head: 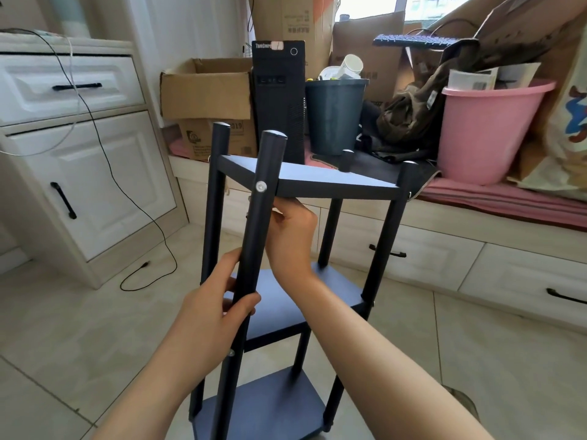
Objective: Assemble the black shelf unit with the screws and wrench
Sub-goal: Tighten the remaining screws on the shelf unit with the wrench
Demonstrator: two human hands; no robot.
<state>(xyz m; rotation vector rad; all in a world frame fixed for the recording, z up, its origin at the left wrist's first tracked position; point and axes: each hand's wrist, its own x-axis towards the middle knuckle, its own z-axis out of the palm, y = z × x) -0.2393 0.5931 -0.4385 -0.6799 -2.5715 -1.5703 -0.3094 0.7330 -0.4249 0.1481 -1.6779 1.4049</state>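
The black shelf unit point(301, 182) stands upright on the tiled floor point(476, 360) in the near middle of the scene, with three flat boards stacked one above another between four round posts; the top board sits just below the post tips. Far behind it a window bench point(476, 198) with a pink cushion carries a pink bucket point(486, 128), a dark bin point(333, 115), a black computer tower point(279, 100) and cardboard boxes point(206, 90), and a white cabinet point(73, 138) stands at the far left. The left hand point(216, 309) is wrapped around the nearest post point(257, 236), thumb on its right side and fingers curled round the left. The right hand point(292, 236) is just beyond that post, under the top board, fingers bent in toward the post; whether it pinches anything cannot be told. A silver screw head point(261, 186) shows on the near post level with the top board.
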